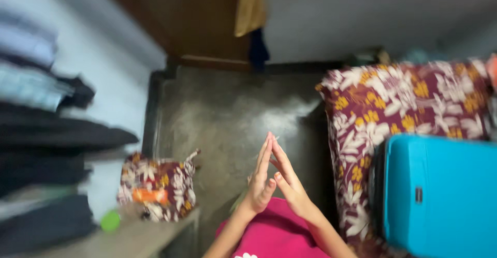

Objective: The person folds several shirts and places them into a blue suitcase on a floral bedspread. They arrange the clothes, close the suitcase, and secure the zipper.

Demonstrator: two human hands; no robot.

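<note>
Suitcase (440, 196) bright blue; bedcover (404, 102) maroon, white-yellow floral; pouch (158, 185) same floral; garment (277, 234) pink.

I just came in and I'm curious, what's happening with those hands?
A person looks down at their own hands. The left hand and right hand are pressed together palm to palm, fingers pointing up, holding nothing. Beside them is a blue suitcase on a flowery bed. A flowery bag sits on a bench, left.

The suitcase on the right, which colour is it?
The suitcase is bright turquoise blue, seen in the head view, lying on the flowered maroon cover.
</note>
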